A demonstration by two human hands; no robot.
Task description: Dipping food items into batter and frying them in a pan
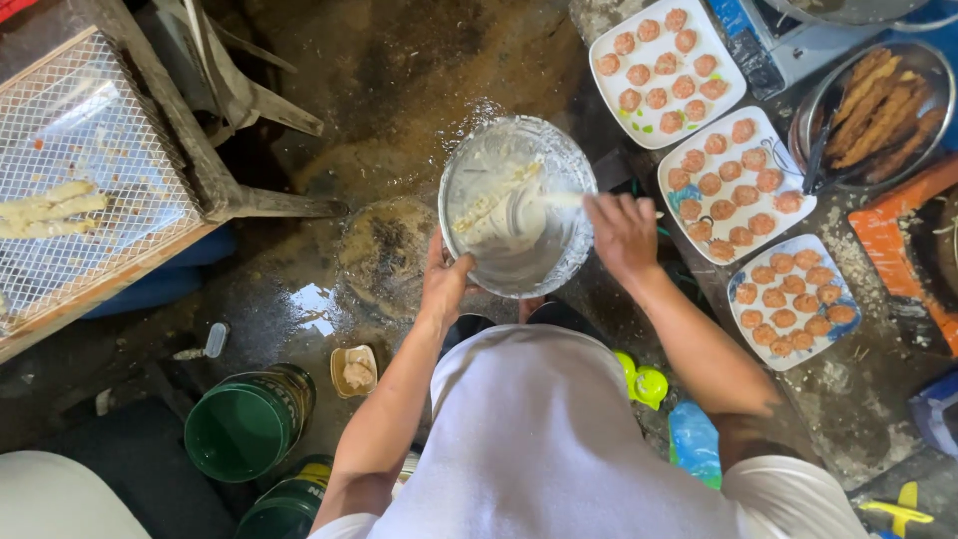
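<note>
wet concrete floor: left hand clamped on nearly scraped-out steel bowl; right hand gripping spoon; three plates of formed balls filled.

bowl: shiny metal; floor: wet, rough; bucket: green plastic

Silver bowl, pale batter; 3 white plates, orange-brown patties; green bucket; white shirt.
</note>
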